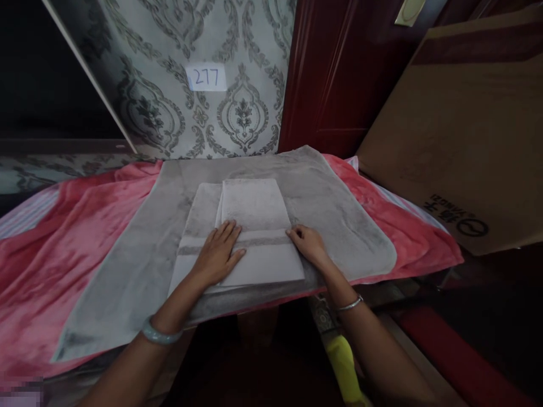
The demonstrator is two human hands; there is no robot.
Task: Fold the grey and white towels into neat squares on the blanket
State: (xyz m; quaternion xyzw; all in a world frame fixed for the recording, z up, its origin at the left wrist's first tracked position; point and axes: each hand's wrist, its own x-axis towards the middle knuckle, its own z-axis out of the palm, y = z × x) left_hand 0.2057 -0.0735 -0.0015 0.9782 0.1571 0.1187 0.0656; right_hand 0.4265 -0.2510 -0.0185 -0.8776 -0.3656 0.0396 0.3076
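A pale grey towel (pixel 257 206) with a darker woven band lies partly folded in front of me. Its right part is doubled over in layers, while a strip on the left sits lower. My left hand (pixel 217 254) rests flat on the towel near the band, fingers stretched out and thumb apart. At the towel's right edge, my right hand (pixel 309 243) pinches the fabric by the end of the band, between thumb and curled fingers. Beneath the towel is a grey plush cloth (pixel 136 260), spread wide.
A red-pink blanket (pixel 108 209) shows on both sides under the grey cloth. Behind stand a patterned wall with a paper label (pixel 207 77) and a dark red door (pixel 331 68). A large cardboard box (pixel 475 124) leans at the right; a dark screen (pixel 51 85) is at upper left.
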